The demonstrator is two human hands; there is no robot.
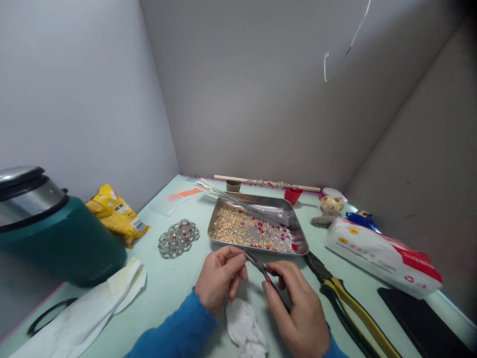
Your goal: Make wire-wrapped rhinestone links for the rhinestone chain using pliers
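Note:
In front of the metal tray (pixel 302 243), my right hand (pixel 301 311) is closed around small pliers (pixel 263 268) with dark, red-marked handles. The jaws point up and left, reaching the fingertips of my left hand (pixel 220 273). That hand is closed in a pinch at the jaw tips; whatever lies between its fingers is too small or hidden to make out. Gold, clear and red beads (pixel 238 226) cover much of the tray floor. A bundle of thin silver wires (pixel 212 187) lies slanting across the tray. Crumpled white tissue (pixel 244 323) rests below my hands.
At left are a beaded wire piece (pixel 179 238), yellow packet (pixel 117 214), green flask (pixel 63 243) and white cloth (pixel 93 308). Behind the tray, a bead-wrapped stick (pixel 233 178) lies over brown and red cups (pixel 292 196). Large pliers (pixel 345 303) and a tissue pack (pixel 380 253) occupy the right.

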